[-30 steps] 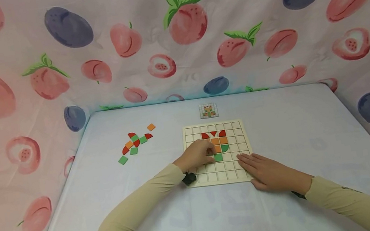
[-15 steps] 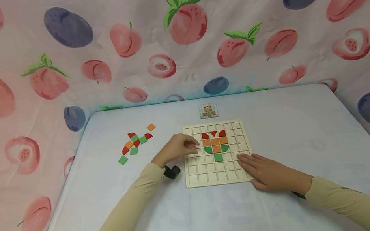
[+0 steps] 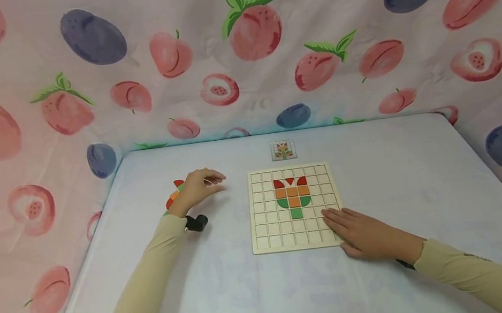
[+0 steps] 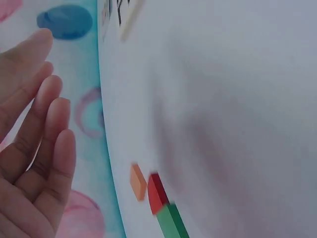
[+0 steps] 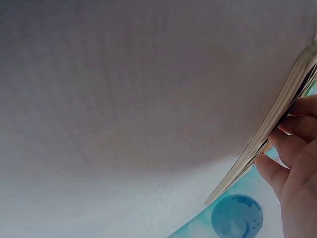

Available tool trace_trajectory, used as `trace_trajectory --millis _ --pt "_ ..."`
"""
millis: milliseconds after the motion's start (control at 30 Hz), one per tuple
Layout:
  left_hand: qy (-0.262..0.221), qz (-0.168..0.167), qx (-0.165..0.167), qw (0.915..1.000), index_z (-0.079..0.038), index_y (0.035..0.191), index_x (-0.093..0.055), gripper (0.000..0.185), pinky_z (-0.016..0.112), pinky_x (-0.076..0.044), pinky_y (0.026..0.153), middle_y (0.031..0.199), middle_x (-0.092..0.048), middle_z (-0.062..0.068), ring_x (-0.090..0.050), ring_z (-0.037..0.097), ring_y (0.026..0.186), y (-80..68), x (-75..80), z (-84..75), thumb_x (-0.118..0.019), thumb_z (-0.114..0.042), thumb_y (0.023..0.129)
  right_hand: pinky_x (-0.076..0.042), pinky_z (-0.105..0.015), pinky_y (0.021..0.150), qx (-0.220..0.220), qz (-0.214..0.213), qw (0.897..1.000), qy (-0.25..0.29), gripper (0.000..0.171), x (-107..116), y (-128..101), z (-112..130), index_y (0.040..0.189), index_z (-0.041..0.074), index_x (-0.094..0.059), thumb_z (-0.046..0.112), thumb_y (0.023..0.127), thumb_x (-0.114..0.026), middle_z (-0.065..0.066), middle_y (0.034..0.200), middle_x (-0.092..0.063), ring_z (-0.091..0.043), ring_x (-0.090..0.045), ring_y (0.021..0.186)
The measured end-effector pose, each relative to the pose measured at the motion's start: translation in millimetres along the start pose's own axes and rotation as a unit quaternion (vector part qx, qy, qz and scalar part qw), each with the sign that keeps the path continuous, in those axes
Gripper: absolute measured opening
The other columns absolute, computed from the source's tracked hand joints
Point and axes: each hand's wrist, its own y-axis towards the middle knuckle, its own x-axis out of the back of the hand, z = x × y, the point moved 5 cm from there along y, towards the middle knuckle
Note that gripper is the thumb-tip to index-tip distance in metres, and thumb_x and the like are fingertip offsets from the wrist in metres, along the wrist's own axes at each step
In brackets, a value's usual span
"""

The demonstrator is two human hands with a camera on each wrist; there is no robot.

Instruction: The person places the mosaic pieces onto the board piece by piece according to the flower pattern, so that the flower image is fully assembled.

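- Hovering above the loose pile of red, green and orange flat tiles (image 3: 180, 195) at the table's left, our left hand (image 3: 197, 188) has its fingers straight and close together, holding nothing; the left wrist view shows the fingers (image 4: 47, 144) side by side with an orange tile (image 4: 138, 182), a red tile (image 4: 157, 192) and a green tile (image 4: 171, 222) lying on the cloth below.
- Our left forearm, in a cream sleeve, runs up from the near edge towards the pile, and a small black wrist camera (image 3: 196, 222) sits under the wrist.
- Our right hand (image 3: 365, 234) lies flat, fingers spread a little, on the near right corner of the pale wooden grid board (image 3: 267, 230); from the right wrist view we see the fingertips (image 5: 297, 129) touching the board's edge.
- On the board, red, orange and green tiles make a tulip figure (image 3: 292, 195) in the upper middle cells, and the rows around it are open.
- Between pile and board we have a bare strip of white-covered table (image 3: 403, 166); right of the board the cloth is open out to the table edge.
- A small printed pattern card (image 3: 282, 150) lies just beyond the board's far edge; its picture is too small for us to read.
- Fruit-printed pink fabric (image 3: 234, 45) hangs close behind and at both sides of the table.
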Motion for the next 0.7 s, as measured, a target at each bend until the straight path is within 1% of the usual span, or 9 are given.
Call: trace_trajectory --millis 133,267,533,700 --pt "-0.004 -0.015 0.024 0.9996 0.001 0.106 -0.068 0.028 0.042 -0.051 0.09 0.11 -0.067 0.016 -0.061 0.03 0.1 0.7 12.6 19.2 -0.073 -0.01 0.081 -0.036 -0.045 0.108 0.0 0.001 1.0 0.001 0.061 0 0 0 0.141 -0.004 -0.037 0.028 0.091 -0.052 -0.018 0.15 -0.034 -0.032 -0.035 0.138" --pt "0.001 -0.017 0.056 0.9983 -0.001 0.108 -0.068 0.028 0.041 -0.05 0.091 0.114 -0.065 0.014 -0.06 0.028 0.105 0.9 18.8 37.5 -0.072 -0.012 0.082 -0.036 -0.045 0.108 0.0 0.0 1.0 0.001 0.061 1 0 0 0.141 -0.004 -0.037 0.028 0.091 -0.053 -0.018 0.149 -0.035 -0.031 -0.035 0.138" --pt "0.022 -0.011 0.117 0.9928 -0.004 0.113 -0.066 0.032 0.044 -0.047 0.095 0.118 -0.061 0.017 -0.055 0.032 0.109 -2.7 21.1 57.9 -0.071 -0.011 0.083 -0.036 -0.046 0.108 0.0 0.003 1.0 0.003 0.061 2 0 1 0.141 -0.003 -0.037 0.028 0.091 -0.052 -0.017 0.149 -0.035 -0.031 -0.035 0.138" --pt "0.033 -0.01 0.129 0.991 -0.005 0.115 -0.066 0.034 0.046 -0.045 0.097 0.12 -0.06 0.017 -0.054 0.033 0.111 -2.6 20.6 67.9 -0.072 -0.012 0.082 -0.036 -0.045 0.108 -0.001 0.004 1.0 0.0 0.061 3 0 1 0.141 -0.003 -0.037 0.029 0.091 -0.053 -0.017 0.149 -0.035 -0.031 -0.035 0.138"
